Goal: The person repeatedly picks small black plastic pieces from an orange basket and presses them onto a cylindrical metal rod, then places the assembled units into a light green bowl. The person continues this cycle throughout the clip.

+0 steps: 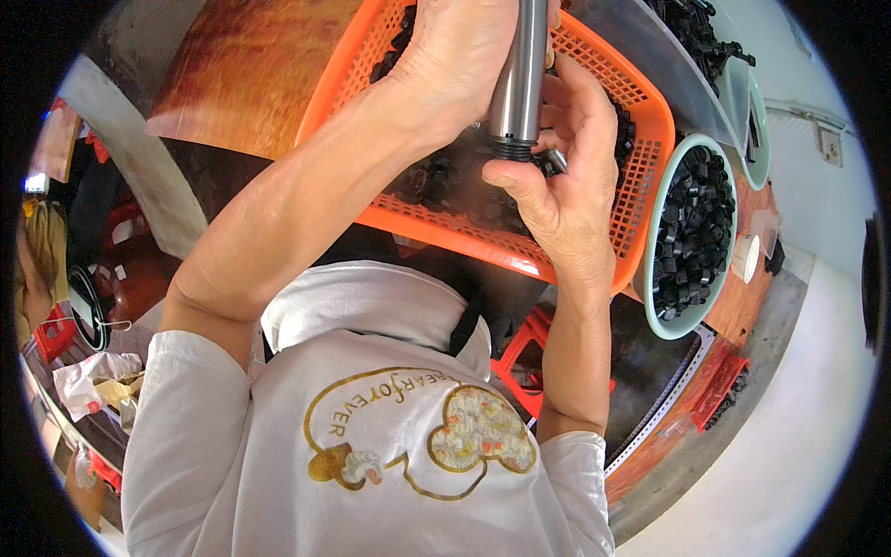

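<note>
On my right I see a pale wall [821,209] — a small plate [829,146] fixed to it — beyond the reddish-brown, wood-grain worktop [733,320]. At far left I catch a small, bright patch of light [37,182].

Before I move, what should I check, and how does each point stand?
1. Left hand around the silver metal cylinder: ok.
2. Cylinder's black threaded end visible: ok.
3. Cylinder's upper end visible: not ok, cut off by the picture's top edge.
4. Right hand firmly gripping: cannot tell, fingers partly hidden.
5. Orange basket beneath the hands: ok.
6. Pale green bowl stocked with small black parts: ok.
</note>
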### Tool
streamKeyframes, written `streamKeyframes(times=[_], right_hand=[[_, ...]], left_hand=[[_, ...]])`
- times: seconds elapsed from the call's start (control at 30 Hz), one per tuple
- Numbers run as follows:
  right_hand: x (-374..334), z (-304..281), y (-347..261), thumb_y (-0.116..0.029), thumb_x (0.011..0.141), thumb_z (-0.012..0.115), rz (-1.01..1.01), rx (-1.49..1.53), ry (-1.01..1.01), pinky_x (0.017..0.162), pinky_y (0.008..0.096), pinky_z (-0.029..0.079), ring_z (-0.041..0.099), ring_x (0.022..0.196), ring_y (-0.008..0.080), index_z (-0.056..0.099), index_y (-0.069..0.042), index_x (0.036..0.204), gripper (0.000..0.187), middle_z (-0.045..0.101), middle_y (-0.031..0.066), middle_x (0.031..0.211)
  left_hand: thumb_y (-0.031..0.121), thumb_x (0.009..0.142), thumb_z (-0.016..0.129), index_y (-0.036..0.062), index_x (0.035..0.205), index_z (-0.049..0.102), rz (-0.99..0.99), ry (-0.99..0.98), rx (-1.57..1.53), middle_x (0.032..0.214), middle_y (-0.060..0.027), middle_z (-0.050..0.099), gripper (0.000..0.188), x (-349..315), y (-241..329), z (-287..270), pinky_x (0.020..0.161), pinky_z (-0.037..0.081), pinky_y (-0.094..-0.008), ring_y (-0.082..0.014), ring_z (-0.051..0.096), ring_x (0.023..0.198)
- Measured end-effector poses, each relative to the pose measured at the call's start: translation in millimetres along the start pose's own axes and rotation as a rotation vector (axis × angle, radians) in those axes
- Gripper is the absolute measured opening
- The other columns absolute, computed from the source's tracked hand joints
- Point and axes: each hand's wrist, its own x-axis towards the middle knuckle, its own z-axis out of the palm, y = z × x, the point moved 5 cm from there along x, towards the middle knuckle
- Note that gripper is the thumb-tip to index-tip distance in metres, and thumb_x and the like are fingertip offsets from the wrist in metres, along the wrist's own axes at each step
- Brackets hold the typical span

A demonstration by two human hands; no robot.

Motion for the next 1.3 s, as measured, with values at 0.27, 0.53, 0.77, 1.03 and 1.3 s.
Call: streamKeyframes(times=[0.27, 0.53, 0.77, 1.03, 1.3], right_hand=[[-0.5, 1.1, -1.1, -0.056, 0.062, 0.085, -0.032, 0.006, 0.002, 0.070, 0.0321, 0.055, 0.066, 0.087, 0.0221, 0.043, -0.003, 0.139, 0.103, 0.067, 0.0120, 0.112], [1.6, -1.7, -4.6, -0.056, 0.060, 0.086, -0.072, -0.039, 0.025, 0.078, 0.0352, 0.055, 0.066, 0.093, 0.0251, 0.045, -0.002, 0.138, 0.104, 0.063, 0.0159, 0.120], [0.4, -3.8, 2.0, -0.056, 0.068, 0.085, -0.161, 0.030, 0.044, 0.107, 0.0433, 0.044, 0.050, 0.130, 0.0301, 0.028, 0.004, 0.150, 0.115, 0.043, 0.0186, 0.147], [-1.8, -0.1, 12.2, -0.054, 0.071, 0.083, -0.114, 0.106, -0.018, 0.111, 0.0440, 0.041, 0.050, 0.132, 0.0315, 0.032, 0.006, 0.149, 0.111, 0.046, 0.0191, 0.147], [-2.8, -3.6, 2.3, -0.055, 0.072, 0.082, -0.151, -0.066, -0.023, 0.106, 0.0427, 0.046, 0.058, 0.125, 0.0303, 0.037, 0.006, 0.147, 0.106, 0.054, 0.0201, 0.140]], left_hand=[[0.037, 0.097, 0.062, 0.0056, 0.103, 0.059, -0.004, -0.042, -0.024, 0.066, -0.0029, 0.057, 0.033, 4.5, -5.2, -3.3, 0.047, 0.044, -0.0259, -0.0128, 0.052, 0.052], [0.041, 0.097, 0.061, 0.0065, 0.103, 0.058, -0.050, -0.038, -0.028, 0.064, -0.0026, 0.056, 0.035, 6.5, -7.7, -2.2, 0.048, 0.046, -0.0258, -0.0136, 0.053, 0.051], [0.044, 0.099, 0.059, 0.0038, 0.109, 0.059, -0.139, -0.063, 0.083, 0.065, -0.0026, 0.057, 0.042, -0.6, -11.9, 2.6, 0.048, 0.046, -0.0242, -0.0126, 0.054, 0.051], [0.040, 0.100, 0.058, 0.0040, 0.108, 0.060, -0.101, -0.005, 0.128, 0.065, -0.0014, 0.056, 0.038, -6.1, -13.8, 3.4, 0.048, 0.045, -0.0237, -0.0108, 0.052, 0.051], [0.043, 0.098, 0.059, 0.0046, 0.110, 0.059, -0.111, 0.070, 0.192, 0.065, -0.0015, 0.055, 0.040, -10.2, -12.9, -0.5, 0.049, 0.044, -0.0234, -0.0103, 0.052, 0.053]])
